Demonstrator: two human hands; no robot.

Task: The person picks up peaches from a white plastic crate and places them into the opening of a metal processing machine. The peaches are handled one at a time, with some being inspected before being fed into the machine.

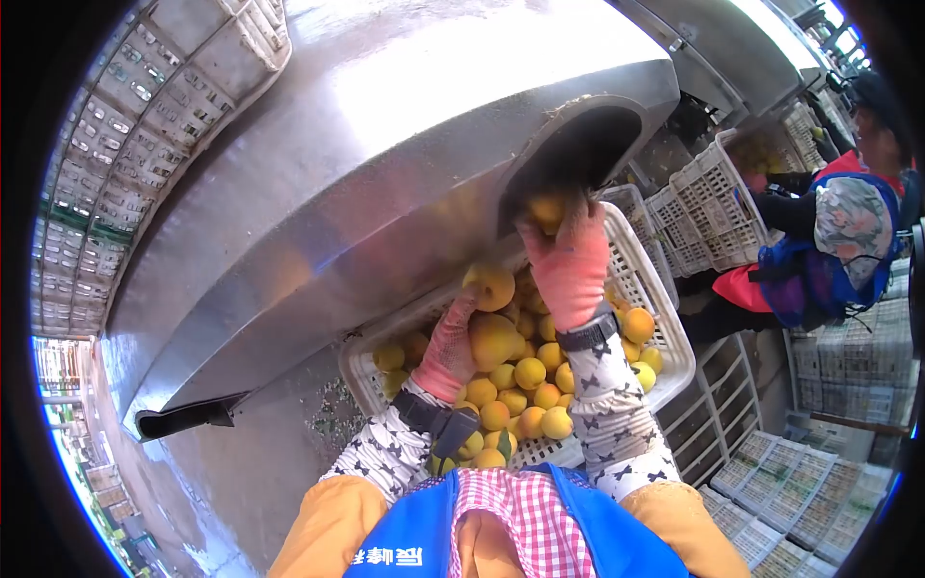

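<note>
Below me a white plastic crate (678, 339) holds many yellow-orange fruits that look like apricots (529, 373). My left hand (450, 349), in a pink glove, is over the crate's left part with its fingers closed against an apricot (490, 287); a larger-looking one (493, 340) is beside the palm. At the dark mouth of a metal chute (617, 127), my right hand (572, 265), also gloved in pink, has its fingers bent round another apricot (545, 212). The chute's inside is mostly in shadow.
A broad metal machine surface (318, 202) curves across the far side. Stacked crates (164, 106) stand at upper left. To the right, a person (819, 231) in a blue vest is beside another crate of fruit (718, 207). More crates (800, 486) lie at lower right.
</note>
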